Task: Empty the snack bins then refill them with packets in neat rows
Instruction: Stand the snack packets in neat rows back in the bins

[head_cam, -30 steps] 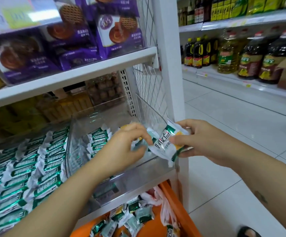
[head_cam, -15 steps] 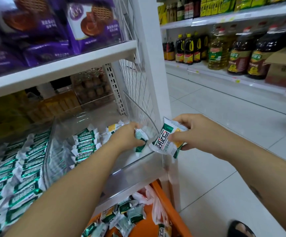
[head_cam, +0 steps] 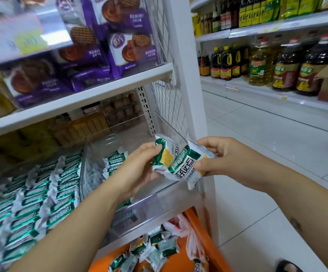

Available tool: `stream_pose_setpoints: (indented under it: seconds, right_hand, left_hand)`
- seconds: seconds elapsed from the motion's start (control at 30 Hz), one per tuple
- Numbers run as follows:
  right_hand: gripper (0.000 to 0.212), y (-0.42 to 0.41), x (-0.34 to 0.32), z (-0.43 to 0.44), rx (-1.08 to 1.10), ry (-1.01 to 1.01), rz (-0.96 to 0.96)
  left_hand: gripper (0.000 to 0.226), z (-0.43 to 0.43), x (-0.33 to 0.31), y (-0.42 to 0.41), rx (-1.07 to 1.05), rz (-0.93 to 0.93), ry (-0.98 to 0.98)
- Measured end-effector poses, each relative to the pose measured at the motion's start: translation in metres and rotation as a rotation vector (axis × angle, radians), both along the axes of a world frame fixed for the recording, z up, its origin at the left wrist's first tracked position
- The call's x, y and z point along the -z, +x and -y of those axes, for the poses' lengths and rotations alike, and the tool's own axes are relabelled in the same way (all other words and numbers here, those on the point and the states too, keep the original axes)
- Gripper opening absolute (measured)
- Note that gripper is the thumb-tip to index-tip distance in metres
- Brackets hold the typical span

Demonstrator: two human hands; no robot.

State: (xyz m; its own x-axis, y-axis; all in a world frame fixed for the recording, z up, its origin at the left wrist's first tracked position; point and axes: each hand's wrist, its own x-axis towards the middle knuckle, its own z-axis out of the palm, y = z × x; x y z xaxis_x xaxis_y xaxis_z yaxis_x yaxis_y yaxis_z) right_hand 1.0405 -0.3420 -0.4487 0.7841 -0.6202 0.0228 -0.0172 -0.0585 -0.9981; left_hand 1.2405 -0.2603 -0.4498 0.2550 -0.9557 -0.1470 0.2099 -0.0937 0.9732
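Note:
Over the front of the right clear bin [head_cam: 159,201], both hands hold green-and-white snack packets. My left hand [head_cam: 137,167] grips one packet [head_cam: 164,154] that stands upright, showing a yellow cracker picture. My right hand [head_cam: 224,160] holds a small stack of packets [head_cam: 186,167] between thumb and fingers. The right bin holds a short row of packets [head_cam: 114,161] along its left wall. The left bin [head_cam: 31,197] is filled with packets in neat rows.
An orange basket [head_cam: 202,230] with loose packets and a white plastic bag sits on the floor below the shelf. Purple biscuit bags [head_cam: 123,48] fill the shelf above. Oil bottles [head_cam: 288,63] line the far aisle shelf. White tiled floor lies to the right.
My left hand has come up out of the right bin and now grips a packet next to the stack in my right hand. The view has shifted slightly.

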Motion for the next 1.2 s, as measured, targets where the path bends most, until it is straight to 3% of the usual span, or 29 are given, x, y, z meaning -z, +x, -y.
stream_pose_setpoints:
  seconds: [0.1,0.33,0.5,0.67,0.8,0.97,1.1,1.2]
  right_hand:
    - [0.031,0.004,0.0,-0.01,-0.036,0.056,0.061]
    - [0.043,0.012,0.008,-0.03,-0.11,0.3,0.176]
    - [0.037,0.02,0.015,-0.042,-0.063,0.242,0.163]
    - [0.045,0.031,0.018,-0.048,-0.022,0.166,0.183]
    - [0.029,0.039,0.016,-0.048,0.087,0.106,0.167]
    - [0.027,0.045,0.018,-0.048,0.219,0.132,0.157]
    - [0.025,0.047,0.019,-0.05,0.171,0.247,0.144]
    - [0.023,0.05,0.023,-0.056,0.167,0.183,0.081]
  left_hand:
    - [0.057,-0.013,-0.005,-0.007,0.03,-0.069,-0.016]
    - [0.034,-0.042,-0.017,-0.009,0.098,-0.1,-0.086]
    - [0.039,-0.061,-0.026,0.007,0.127,0.319,0.039]
    - [0.024,-0.069,-0.032,0.006,0.058,0.654,0.083]
    - [0.018,-0.067,-0.021,0.003,-0.105,0.465,0.059]
    - [0.019,-0.063,-0.004,0.001,-0.325,0.109,0.006]
    - [0.019,-0.066,0.0,-0.008,-0.309,-0.054,-0.015]
    - [0.023,-0.071,0.004,-0.017,-0.283,-0.089,-0.025]
